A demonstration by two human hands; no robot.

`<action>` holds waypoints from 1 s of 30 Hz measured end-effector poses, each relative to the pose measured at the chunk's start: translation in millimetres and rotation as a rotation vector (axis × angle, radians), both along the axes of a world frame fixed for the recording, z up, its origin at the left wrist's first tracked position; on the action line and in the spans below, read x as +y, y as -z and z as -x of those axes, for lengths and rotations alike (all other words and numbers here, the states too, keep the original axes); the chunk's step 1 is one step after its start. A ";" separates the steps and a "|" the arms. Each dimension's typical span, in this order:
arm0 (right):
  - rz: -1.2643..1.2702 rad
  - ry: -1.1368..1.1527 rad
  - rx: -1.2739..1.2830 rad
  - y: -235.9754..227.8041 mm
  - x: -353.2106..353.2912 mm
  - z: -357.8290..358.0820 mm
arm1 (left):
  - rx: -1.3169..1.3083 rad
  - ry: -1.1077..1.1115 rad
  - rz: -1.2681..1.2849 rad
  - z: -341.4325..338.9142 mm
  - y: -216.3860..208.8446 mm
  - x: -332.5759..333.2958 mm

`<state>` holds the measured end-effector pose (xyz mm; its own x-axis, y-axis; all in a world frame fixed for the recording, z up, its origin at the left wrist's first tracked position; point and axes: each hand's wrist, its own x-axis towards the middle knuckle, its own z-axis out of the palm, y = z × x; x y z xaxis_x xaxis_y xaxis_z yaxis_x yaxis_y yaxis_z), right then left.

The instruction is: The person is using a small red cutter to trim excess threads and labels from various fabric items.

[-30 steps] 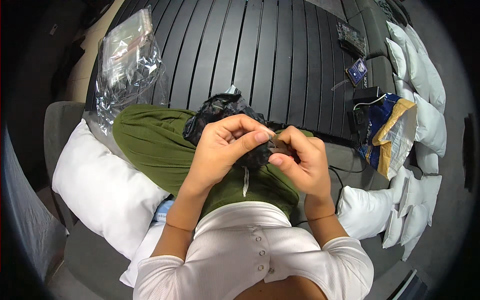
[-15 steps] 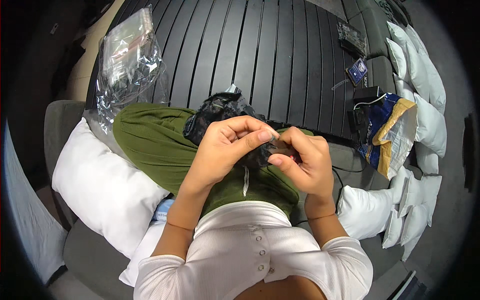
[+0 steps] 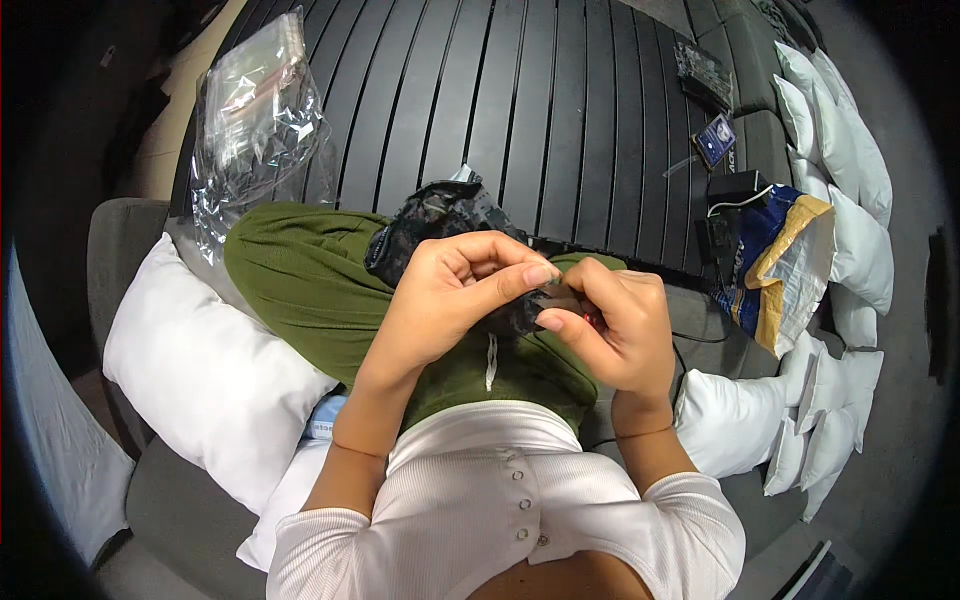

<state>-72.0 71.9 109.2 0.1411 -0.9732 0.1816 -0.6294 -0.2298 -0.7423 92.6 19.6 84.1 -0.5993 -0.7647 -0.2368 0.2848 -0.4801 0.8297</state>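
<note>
A dark patterned cloth [image 3: 435, 215] lies bunched over my lap, on green trousers [image 3: 310, 270]. My left hand [image 3: 455, 295] is closed over it, thumb and forefinger pinched at the cloth's right side. Close beside it, my right hand [image 3: 620, 325] is also closed, its thumb and forefinger curled near the left fingertips. Between the two hands shows a small brownish, thin piece [image 3: 562, 293] whose kind I cannot make out. A speck of red peeks out by the right fingers; the rest of what that hand holds is hidden.
A black slatted table [image 3: 500, 110] stands ahead, with clear plastic bags [image 3: 255, 130] at its left. To the right are a card-like blue item [image 3: 714, 140], a black box [image 3: 738, 188] with a white cable, and a blue-and-yellow bag [image 3: 785, 260]. White pillows [image 3: 210, 370] flank me on the grey couch.
My right hand has shifted slightly to the right, a little farther from the left fingertips. The left hand and cloth have hardly moved.
</note>
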 end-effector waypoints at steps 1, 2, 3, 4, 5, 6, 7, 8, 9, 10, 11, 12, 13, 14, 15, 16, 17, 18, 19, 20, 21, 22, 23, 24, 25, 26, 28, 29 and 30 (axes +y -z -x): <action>0.015 -0.005 0.028 -0.9 -0.2 0.0 | -0.013 -0.005 0.006 -0.3 -0.8 0.3; 0.016 -0.006 0.028 -1.5 -0.3 -0.2 | -0.014 -0.005 0.007 -0.5 -1.6 0.6; 0.019 -0.006 0.022 -2.0 -0.4 -0.3 | -0.010 -0.010 0.006 -0.7 -2.5 0.9; 0.019 -0.004 0.018 -0.9 -0.4 0.1 | -0.005 -0.012 0.004 -0.1 -1.6 0.8; 0.018 -0.003 0.019 0.5 0.0 0.8 | -0.005 -0.011 0.003 0.5 -1.0 0.7; 0.020 -0.014 0.009 2.1 0.4 1.8 | -0.016 -0.010 0.006 1.0 -0.6 0.5; 0.022 -0.027 -0.002 3.1 0.7 2.6 | -0.028 -0.010 0.010 1.0 -0.9 0.4; 0.022 -0.028 -0.003 3.6 1.2 3.1 | -0.030 -0.011 0.010 0.7 -1.1 0.3; -0.005 -0.005 -0.067 4.0 2.1 3.6 | -0.023 -0.008 0.008 0.3 -1.3 0.3; -0.033 0.019 -0.129 4.2 2.6 4.5 | -0.014 -0.005 0.007 0.0 -1.2 0.3; -0.039 0.043 -0.202 3.5 2.7 7.3 | -0.015 -0.006 0.006 -0.1 -0.6 0.3; -0.045 0.068 -0.275 2.8 2.9 11.0 | -0.026 -0.016 0.027 -0.2 0.3 0.2; -0.045 0.123 -0.376 4.1 6.2 14.3 | -0.033 -0.022 0.051 0.6 -0.9 0.5; -0.037 0.167 -0.483 4.1 7.0 16.6 | -0.031 -0.019 0.051 1.1 -2.2 0.7; -0.031 0.195 -0.556 4.7 8.0 18.2 | -0.038 -0.024 0.048 1.4 -3.7 0.7; -0.027 0.220 -0.634 6.6 8.4 18.9 | -0.048 -0.032 0.043 1.4 -3.5 0.6; -0.027 0.221 -0.634 6.8 8.7 18.7 | -0.048 -0.030 0.043 2.2 -3.0 0.8; -0.014 0.229 -0.625 6.7 9.4 17.7 | -0.025 -0.038 0.038 3.5 -2.5 1.0; -0.006 0.232 -0.618 7.8 9.5 15.7 | -0.005 -0.050 0.031 3.4 -1.2 1.4; -0.007 0.231 -0.619 6.5 9.8 13.2 | -0.007 -0.052 0.030 3.1 -0.3 1.6; -0.020 0.201 -0.532 2.8 10.0 10.2 | 0.006 -0.052 0.017 3.0 0.6 1.8; -0.031 0.170 -0.445 -1.4 9.6 6.7 | 0.019 -0.053 0.006 2.7 -0.1 2.1; -0.064 0.184 -0.452 -3.3 8.6 2.7 | 0.018 -0.054 0.006 2.7 -1.9 2.7; -0.064 0.183 -0.454 -3.1 8.1 -0.6 | -0.011 -0.076 0.014 3.0 -4.7 3.6; -0.071 0.216 -0.423 -2.9 7.8 -3.3 | -0.038 -0.097 0.022 3.6 -6.1 4.0; -0.078 0.249 -0.393 -2.8 7.5 -5.4 | -0.037 -0.097 0.023 3.8 -5.3 4.4; -0.057 0.260 -0.354 -1.4 5.9 -7.6 | -0.060 -0.115 0.096 4.3 -2.4 5.3; -0.019 0.250 -0.306 0.7 5.2 -8.4 | -0.060 -0.114 0.096 4.9 -2.8 5.9; 0.018 0.239 -0.257 2.8 4.7 -8.7 | -0.079 -0.125 0.116 6.0 -3.6 6.8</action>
